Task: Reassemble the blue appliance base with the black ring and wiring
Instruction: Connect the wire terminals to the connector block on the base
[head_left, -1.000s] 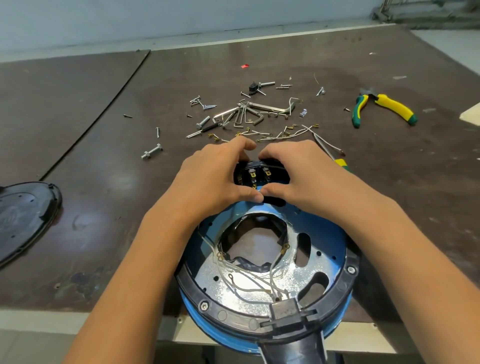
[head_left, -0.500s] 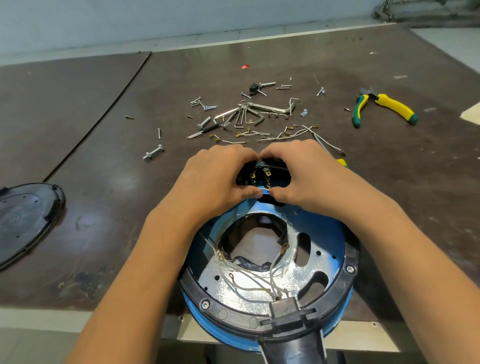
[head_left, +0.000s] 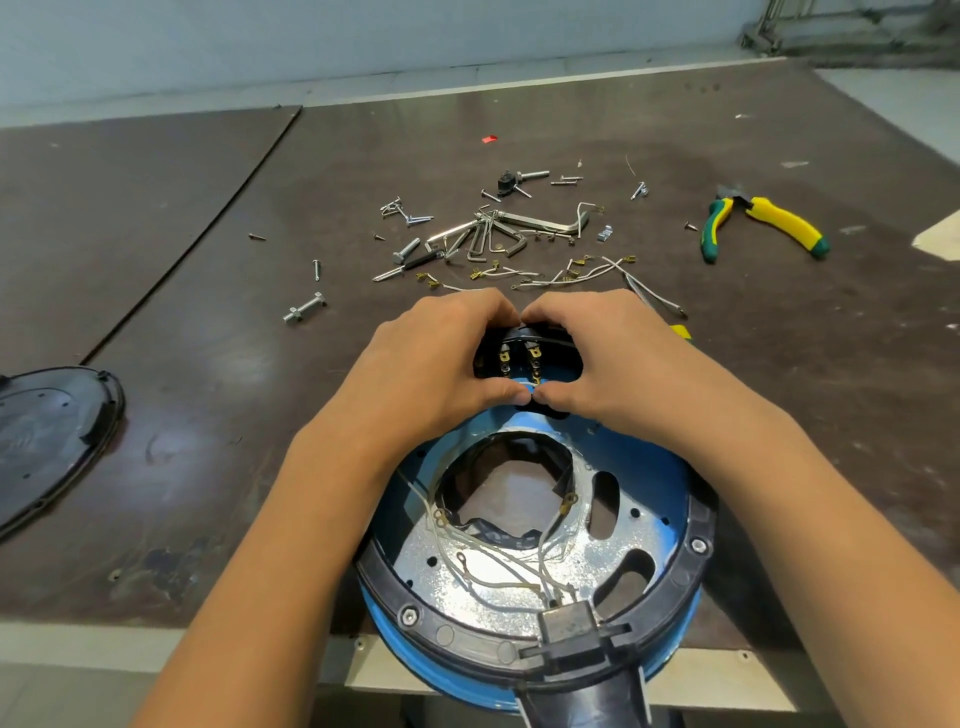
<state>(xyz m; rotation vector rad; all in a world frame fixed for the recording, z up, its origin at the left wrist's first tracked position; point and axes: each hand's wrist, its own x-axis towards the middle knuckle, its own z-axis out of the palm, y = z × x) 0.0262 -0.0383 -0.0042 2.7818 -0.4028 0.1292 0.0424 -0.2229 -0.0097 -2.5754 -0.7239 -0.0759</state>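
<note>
While the blue appliance base overhangs the near table edge, your left hand and right hand pinch the black terminal block at its far rim, thumbs touching, steadying it for seating. Black ring and wiring sit inside.

Both forearms are reaching forward over the blue appliance base, converging at its far edge. The left hand and right hand are lying knuckles up, curled toward each other around a black switch block there. The thumb tips are touching on its near side, and the fingers are meeting at its far side, gripping it between them.
</note>
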